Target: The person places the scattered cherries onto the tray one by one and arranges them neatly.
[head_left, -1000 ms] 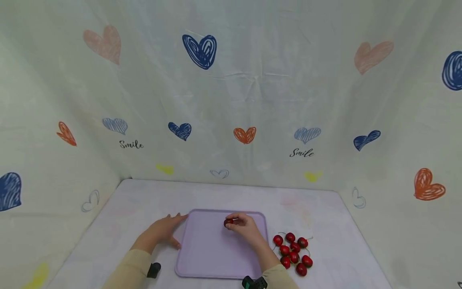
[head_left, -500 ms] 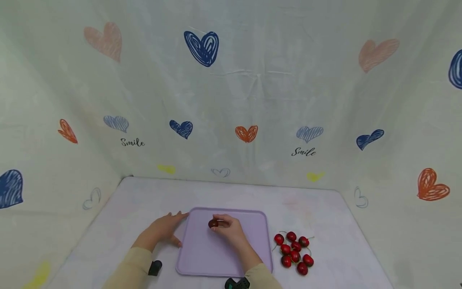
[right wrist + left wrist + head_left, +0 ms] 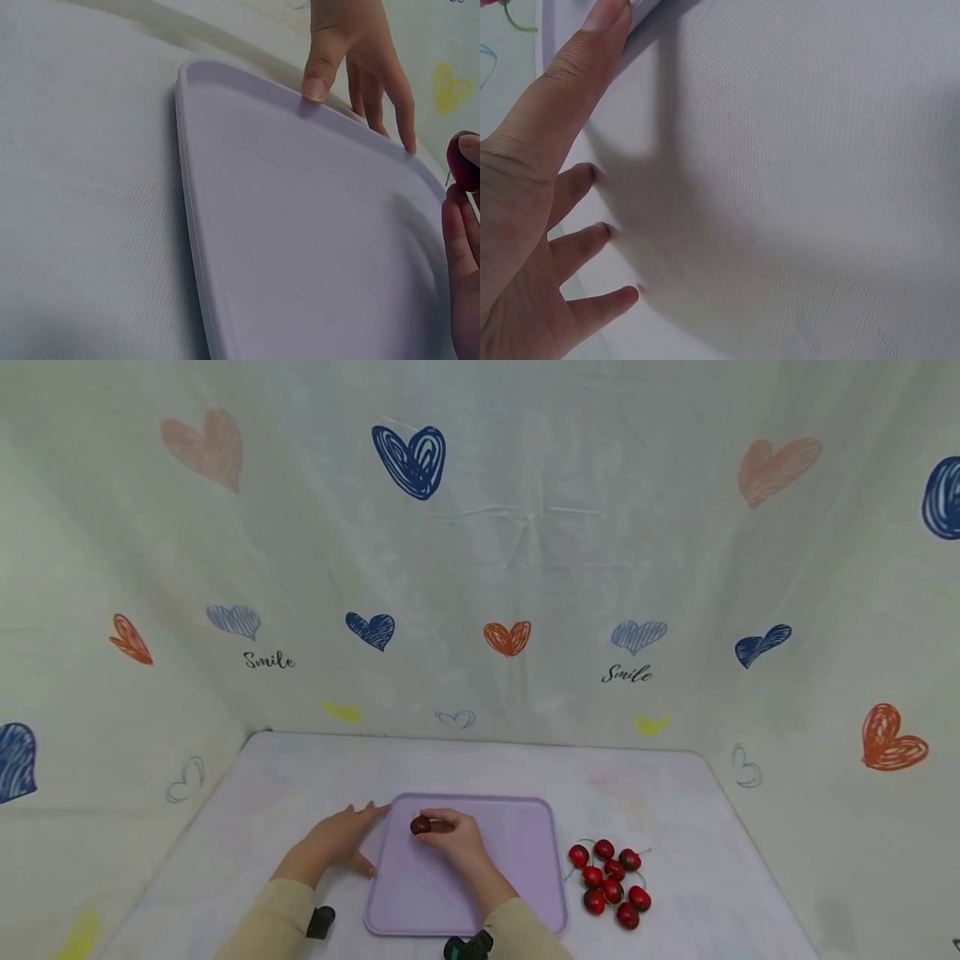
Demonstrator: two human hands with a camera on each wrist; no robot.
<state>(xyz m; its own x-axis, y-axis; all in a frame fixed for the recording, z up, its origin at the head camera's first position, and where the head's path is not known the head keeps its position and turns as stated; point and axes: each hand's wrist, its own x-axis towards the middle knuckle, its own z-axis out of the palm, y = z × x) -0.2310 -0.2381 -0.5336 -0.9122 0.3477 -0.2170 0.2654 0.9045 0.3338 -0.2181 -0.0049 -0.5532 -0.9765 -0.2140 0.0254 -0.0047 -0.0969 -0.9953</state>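
A dark red cherry (image 3: 420,825) is pinched between the thumb and fingertips of my right hand (image 3: 459,841), over the upper left part of the lilac tray (image 3: 480,893). In the right wrist view the same cherry (image 3: 463,161) shows at the right edge, the tray's surface below it. My left hand (image 3: 335,843) lies beside the tray's left edge with its fingers spread, thumb and index fingertip at the rim. Seen from the left wrist, the thumb (image 3: 570,79) reaches the tray's edge while the other fingertips (image 3: 600,300) rest on the white tabletop.
Several red cherries (image 3: 612,891) with green stems lie in a cluster on the white table (image 3: 675,827), right of the tray. Behind the table hangs a pale curtain (image 3: 480,560) printed with hearts.
My right hand has carried the cherry leftward across the tray, from right of its middle toward the upper left. The left hand and the cherry cluster have stayed in place.
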